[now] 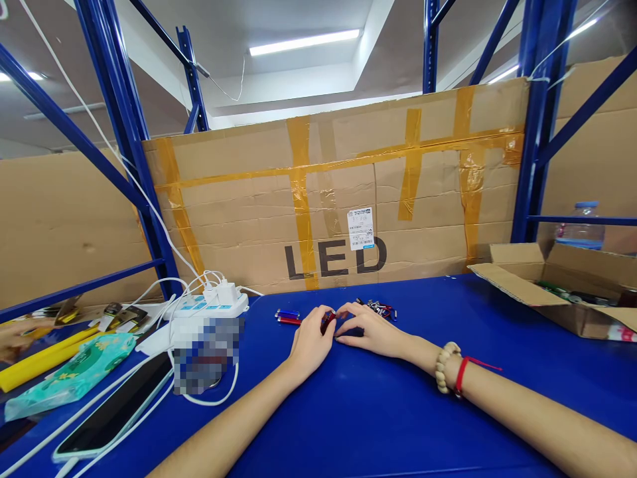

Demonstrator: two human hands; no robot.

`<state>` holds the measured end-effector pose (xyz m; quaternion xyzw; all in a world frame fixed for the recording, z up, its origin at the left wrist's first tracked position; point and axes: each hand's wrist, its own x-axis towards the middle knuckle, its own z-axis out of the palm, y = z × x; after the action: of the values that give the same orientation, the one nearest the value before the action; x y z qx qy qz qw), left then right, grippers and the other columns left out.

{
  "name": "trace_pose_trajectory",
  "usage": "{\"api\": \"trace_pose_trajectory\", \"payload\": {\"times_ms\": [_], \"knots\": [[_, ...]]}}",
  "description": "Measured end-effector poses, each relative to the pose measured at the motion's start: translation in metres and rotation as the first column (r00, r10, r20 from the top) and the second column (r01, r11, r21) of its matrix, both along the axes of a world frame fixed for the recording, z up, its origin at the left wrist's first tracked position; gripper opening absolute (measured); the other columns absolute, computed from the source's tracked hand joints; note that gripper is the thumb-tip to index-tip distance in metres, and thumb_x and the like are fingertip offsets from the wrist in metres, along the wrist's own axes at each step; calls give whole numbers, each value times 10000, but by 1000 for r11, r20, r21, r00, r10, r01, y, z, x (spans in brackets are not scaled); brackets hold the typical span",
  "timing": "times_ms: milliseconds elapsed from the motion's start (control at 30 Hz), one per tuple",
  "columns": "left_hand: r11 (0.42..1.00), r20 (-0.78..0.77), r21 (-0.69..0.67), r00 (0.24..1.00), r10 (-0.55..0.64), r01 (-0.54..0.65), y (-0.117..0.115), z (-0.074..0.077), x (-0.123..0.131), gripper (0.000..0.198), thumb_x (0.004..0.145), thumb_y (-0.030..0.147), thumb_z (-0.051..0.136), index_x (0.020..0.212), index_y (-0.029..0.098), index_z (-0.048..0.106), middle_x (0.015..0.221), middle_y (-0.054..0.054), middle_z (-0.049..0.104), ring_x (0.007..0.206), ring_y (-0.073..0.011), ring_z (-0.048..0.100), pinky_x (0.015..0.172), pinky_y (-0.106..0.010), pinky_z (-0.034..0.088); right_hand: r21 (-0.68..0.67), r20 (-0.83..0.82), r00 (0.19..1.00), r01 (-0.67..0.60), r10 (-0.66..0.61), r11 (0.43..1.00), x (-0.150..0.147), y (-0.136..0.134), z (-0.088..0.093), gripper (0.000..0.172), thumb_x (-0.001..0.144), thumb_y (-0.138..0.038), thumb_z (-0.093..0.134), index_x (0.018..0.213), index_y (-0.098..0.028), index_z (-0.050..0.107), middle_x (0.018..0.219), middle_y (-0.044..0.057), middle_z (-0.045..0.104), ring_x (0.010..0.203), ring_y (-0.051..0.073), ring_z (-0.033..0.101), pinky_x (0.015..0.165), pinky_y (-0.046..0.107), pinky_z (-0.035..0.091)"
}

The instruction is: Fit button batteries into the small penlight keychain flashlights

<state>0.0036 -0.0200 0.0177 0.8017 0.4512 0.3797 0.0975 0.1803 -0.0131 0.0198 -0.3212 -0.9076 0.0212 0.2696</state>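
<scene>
My left hand is closed around a small red item above the blue table. Close on its right, my right hand has its thumb and index finger curved apart, their tips near the red item; nothing shows between them. Left of my left hand lie a blue piece and a red piece, side by side. A small pile of shiny metal and red parts rests just behind my right hand.
At the left are a power strip, white cables, a phone, a green packet, yellow rolls and another person's hand. An open carton stands right. Cardboard and blue posts rise behind.
</scene>
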Motion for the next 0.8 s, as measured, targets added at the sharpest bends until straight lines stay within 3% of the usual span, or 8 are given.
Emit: {"api": "trace_pose_trajectory", "payload": {"times_ms": [567,800], "knots": [[1000,10,16,1000,-21,21,0,-1,-1,124,904,208,529,974,141,605,931,-40,639,863,-180,613,784,-377,499,63,-111,994,-2,9,998,0,1,-1,24,774,-204,665,790,-215,679,1021,43,595,955,174,581,872,320,452],[998,18,27,998,-61,60,5,-4,-2,146,929,199,484,1007,142,594,966,-48,634,909,-190,607,828,-403,484,239,-304,946,187,-109,953,4,0,6,113,849,-253,571,841,-202,671,1025,80,571,966,218,559,849,397,417]]}}
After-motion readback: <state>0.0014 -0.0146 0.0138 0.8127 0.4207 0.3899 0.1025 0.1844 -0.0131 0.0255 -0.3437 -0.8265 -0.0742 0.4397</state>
